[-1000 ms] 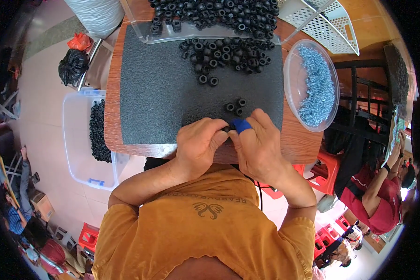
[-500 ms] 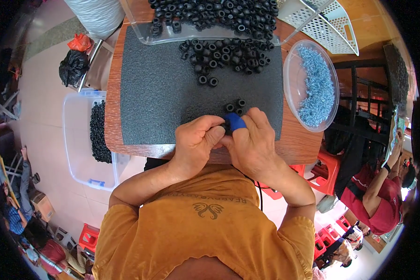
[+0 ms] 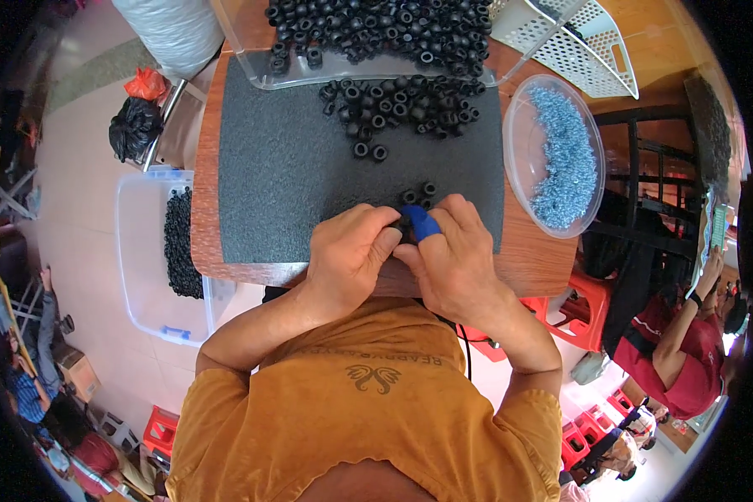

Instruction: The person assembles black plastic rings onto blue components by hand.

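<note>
**Two hands pressed together over a small black ring at the near edge of the mat**

The left hand (image 3: 349, 253) and the right hand (image 3: 450, 255) meet at the near edge of a dark grey foam mat (image 3: 284, 167), fingertips touching. Between them sits a small black ring (image 3: 403, 226), pinched from both sides; the right hand's forefinger wears a blue finger cot (image 3: 422, 222) that presses against it. Most of the ring is hidden by the fingers, so how it is turned cannot be told.

Just beyond the fingertips a few loose black rings (image 3: 418, 194) lie on the mat. Farther off, a spill of black rings (image 3: 402, 105) spreads from a clear tray (image 3: 263, 71) heaped with more at the far edge. To the right, a clear oval bowl (image 3: 519, 134) holds small blue-grey metal parts (image 3: 565, 167). The mat rests on a brown wooden table (image 3: 544, 259). To the left, down on the floor, a clear plastic bin (image 3: 142, 276) holds more black pieces. A white perforated basket (image 3: 577, 42) stands at the far right
</note>
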A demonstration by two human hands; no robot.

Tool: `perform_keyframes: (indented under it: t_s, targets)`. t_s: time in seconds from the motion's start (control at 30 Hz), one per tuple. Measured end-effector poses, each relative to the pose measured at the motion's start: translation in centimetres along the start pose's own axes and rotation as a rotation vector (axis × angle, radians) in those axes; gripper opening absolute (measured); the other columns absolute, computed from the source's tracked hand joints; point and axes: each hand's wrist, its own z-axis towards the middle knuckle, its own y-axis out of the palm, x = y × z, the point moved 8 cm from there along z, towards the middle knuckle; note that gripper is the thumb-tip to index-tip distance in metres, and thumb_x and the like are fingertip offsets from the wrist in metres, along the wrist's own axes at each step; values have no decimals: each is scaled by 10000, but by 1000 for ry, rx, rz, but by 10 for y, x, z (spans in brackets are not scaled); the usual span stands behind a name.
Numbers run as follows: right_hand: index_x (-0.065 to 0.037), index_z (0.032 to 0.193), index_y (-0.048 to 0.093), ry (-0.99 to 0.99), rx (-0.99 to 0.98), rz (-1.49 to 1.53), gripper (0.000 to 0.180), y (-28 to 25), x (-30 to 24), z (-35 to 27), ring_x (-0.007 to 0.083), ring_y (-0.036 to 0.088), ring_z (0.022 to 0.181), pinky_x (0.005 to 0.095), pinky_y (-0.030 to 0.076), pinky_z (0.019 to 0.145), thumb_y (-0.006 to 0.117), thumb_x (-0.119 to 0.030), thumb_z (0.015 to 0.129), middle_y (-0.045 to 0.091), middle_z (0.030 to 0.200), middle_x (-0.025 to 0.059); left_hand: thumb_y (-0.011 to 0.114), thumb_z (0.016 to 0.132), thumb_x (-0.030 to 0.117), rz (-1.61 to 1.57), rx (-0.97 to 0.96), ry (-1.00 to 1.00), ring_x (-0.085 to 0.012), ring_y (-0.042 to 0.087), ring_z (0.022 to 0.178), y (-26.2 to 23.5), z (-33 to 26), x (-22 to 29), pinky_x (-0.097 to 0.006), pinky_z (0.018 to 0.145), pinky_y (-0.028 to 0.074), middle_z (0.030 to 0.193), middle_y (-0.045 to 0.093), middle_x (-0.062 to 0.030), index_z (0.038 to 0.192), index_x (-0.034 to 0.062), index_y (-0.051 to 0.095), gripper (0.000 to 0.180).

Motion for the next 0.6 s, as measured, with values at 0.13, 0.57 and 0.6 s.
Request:
perform_keyframes:
  t_s: [0.13, 0.57, 0.6]
  targets:
    - [4, 690, 511, 86, 52, 102, 197, -5, 12, -5, 299, 461, 658, 384, 384, 551, 698, -55, 702, 528, 730, 135, 637, 819, 117, 55, 40, 117, -278, 543, 572, 3, 1, 11, -322, 505, 413, 693, 557, -147, 896, -33, 598, 172]
    - [3, 728, 588, 88, 302, 127, 148, -22, 5, 0, 289, 492, 683, 368, 407, 560, 716, -15, 654, 560, 776, 130, 644, 763, 19, 3, 51, 130, -293, 555, 627, 3, 2, 15, -353, 534, 436, 733, 565, -119, 923, -13, 581, 174]
    - [5, 740, 589, 94, 301, 127, 159, -22, 5, 1, 292, 497, 687, 367, 412, 560, 717, -9, 647, 562, 778, 130, 643, 763, 17, 22, 58, 140, -292, 557, 631, 3, 2, 16, -351, 536, 437, 737, 566, -119, 921, -12, 581, 172]
